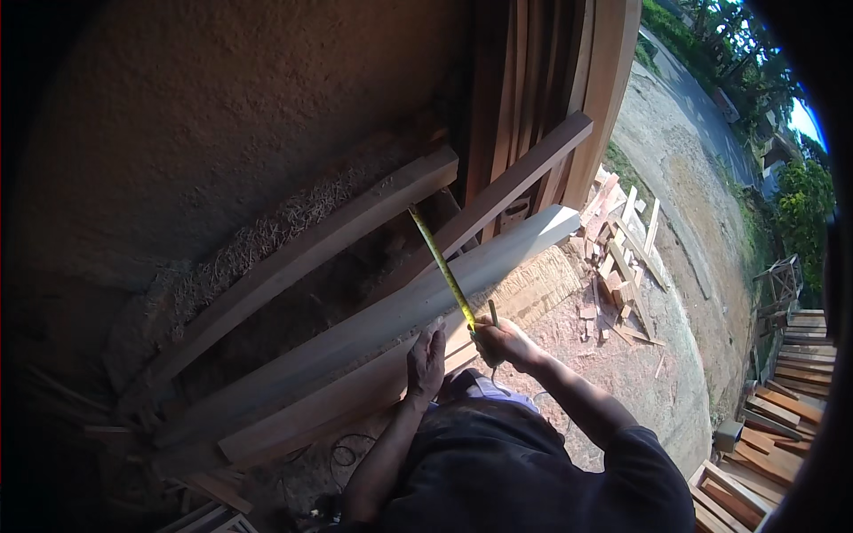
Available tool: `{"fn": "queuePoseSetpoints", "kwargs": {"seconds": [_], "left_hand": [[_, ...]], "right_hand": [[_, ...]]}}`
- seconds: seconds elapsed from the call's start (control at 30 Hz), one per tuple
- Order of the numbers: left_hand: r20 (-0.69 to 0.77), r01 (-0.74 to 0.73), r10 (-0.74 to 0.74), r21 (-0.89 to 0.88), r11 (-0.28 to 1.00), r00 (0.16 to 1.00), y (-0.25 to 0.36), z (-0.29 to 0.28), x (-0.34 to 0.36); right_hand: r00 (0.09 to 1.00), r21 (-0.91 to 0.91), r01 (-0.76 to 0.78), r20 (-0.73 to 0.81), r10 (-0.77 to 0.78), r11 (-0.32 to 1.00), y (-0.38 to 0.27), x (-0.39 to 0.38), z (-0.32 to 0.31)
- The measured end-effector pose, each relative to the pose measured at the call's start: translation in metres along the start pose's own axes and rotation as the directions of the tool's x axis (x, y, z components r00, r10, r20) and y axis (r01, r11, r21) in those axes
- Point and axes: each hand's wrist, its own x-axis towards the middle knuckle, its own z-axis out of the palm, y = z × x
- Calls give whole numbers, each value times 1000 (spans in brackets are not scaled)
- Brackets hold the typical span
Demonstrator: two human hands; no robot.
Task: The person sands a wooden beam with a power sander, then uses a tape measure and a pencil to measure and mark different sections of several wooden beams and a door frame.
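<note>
My right hand (500,344) is closed round a tape measure, its case mostly hidden by the fingers. A thin stick-like thing, perhaps a pencil, juts up from the same hand. The yellow blade (444,271) runs out away from me, over a pale squared beam (382,311), and its far end reaches the edge of the far beam (311,244). My left hand (426,362) is beside the near edge of the pale beam, fingers stretched upward and holding nothing that shows. Between the two beams a narrower timber (506,191) slants up to the right.
Tall boards (551,71) stand against the rough wall (222,107). Wood shavings (267,231) heap behind the far beam. Offcuts (617,275) lie piled on the ground at right, and stacked planks (782,400) sit farther right. A dark cable (346,449) coils near my left forearm.
</note>
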Motion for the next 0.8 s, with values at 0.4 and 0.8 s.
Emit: {"fn": "queuePoseSetpoints", "kwargs": {"seconds": [0.4, 0.8], "left_hand": [[296, 441, -335, -458, 772, 895, 4, -60, -39], [324, 192, -443, 584, 789, 836, 8, -110, -35]], "right_hand": [[973, -390, 128, 226, -39, 912, 44, 3, 69], [877, -176, 352, -280, -389, 919, 43, 27, 0]]}}
